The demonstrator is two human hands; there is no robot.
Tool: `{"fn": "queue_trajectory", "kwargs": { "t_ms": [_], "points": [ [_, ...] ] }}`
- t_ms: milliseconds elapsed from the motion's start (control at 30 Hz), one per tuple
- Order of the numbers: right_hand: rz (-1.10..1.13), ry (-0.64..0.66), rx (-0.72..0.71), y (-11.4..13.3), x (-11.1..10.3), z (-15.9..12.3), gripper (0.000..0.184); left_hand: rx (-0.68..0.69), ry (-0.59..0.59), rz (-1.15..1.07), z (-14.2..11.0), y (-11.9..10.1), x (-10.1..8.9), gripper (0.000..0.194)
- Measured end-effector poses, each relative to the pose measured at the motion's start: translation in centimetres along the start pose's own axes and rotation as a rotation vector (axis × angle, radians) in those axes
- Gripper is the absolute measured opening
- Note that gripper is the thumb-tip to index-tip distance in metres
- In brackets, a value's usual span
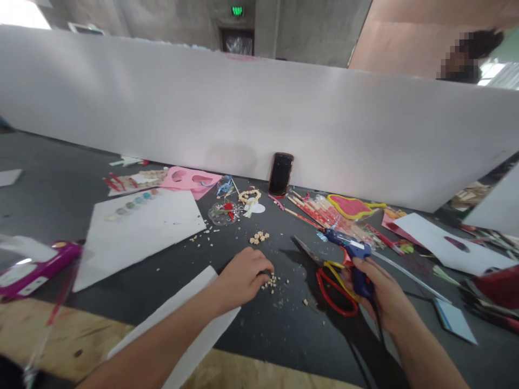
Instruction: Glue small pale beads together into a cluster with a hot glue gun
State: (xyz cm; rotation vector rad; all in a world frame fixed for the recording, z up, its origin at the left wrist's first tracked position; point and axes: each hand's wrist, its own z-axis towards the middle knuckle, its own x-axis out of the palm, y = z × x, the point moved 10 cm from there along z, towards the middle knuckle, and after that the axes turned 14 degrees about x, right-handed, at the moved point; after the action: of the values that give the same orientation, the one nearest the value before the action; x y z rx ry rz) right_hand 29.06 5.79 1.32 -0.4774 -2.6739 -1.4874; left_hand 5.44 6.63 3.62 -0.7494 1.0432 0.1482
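My right hand (379, 289) is wrapped around a blue hot glue gun (360, 265) with a clear glue stick (405, 270) sticking out of its back. Scissors (338, 292) with red and yellow handles lie right beside that hand, partly behind the glue gun; I cannot tell whether its fingers touch them. At the middle of the dark table, my left hand (243, 278) has its fingers curled in a pinch over a small pile of beige pieces (272, 282). Whatever sits between those fingertips is hidden. Just beyond lies a cluster of joined beige pieces (259, 237).
A phone (281, 173) leans on the white partition (259, 113). Left are white sheets (162, 232), a pink cut-out card (186, 181) and a purple glue gun (44, 270). Red-patterned sticks (308, 210) and a yellow-edged pink shape (351, 206) lie right. A person (466, 56) is beyond.
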Motion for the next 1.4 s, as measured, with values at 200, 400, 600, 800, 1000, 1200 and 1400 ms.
{"fn": "queue_trajectory", "kwargs": {
  "t_ms": [200, 400, 600, 800, 1000, 1200, 1400],
  "points": [
    [-0.208, -0.02, -0.063, -0.1, 2.0, -1.3, 0.021, 0.083, 0.036, 0.087, 0.6, -1.7, 1.3, 0.03],
    [-0.291, 0.014, -0.094, -0.7, 3.2, -1.6, 0.022, 0.114, 0.045, 0.179, 1.0, -2.5, 1.8, 0.03],
    [-0.304, 0.018, -0.1, -0.7, 3.0, -1.5, 0.024, 0.108, -0.018, 0.124, 1.1, -2.5, 0.8, 0.023],
    [-0.294, 0.011, -0.13, -0.2, 3.4, -1.9, 0.023, 0.04, 0.004, 0.062, 0.1, -0.6, -1.2, 0.02],
    [-0.295, -0.013, -0.156, 0.2, 3.7, -2.1, 0.024, 0.069, 0.091, 0.065, -0.4, -0.7, -0.9, 0.008],
    [-0.331, -0.021, -0.167, 0.2, 3.7, -2.2, 0.026, 0.083, 0.09, 0.085, -0.3, -1.1, -0.4, 0.009],
    [-0.348, -0.031, -0.182, 0.2, 3.6, -2.2, 0.028, 0.045, 0.01, -0.017, 0.1, -1.0, -1.5, 0.014]
  ]
}}
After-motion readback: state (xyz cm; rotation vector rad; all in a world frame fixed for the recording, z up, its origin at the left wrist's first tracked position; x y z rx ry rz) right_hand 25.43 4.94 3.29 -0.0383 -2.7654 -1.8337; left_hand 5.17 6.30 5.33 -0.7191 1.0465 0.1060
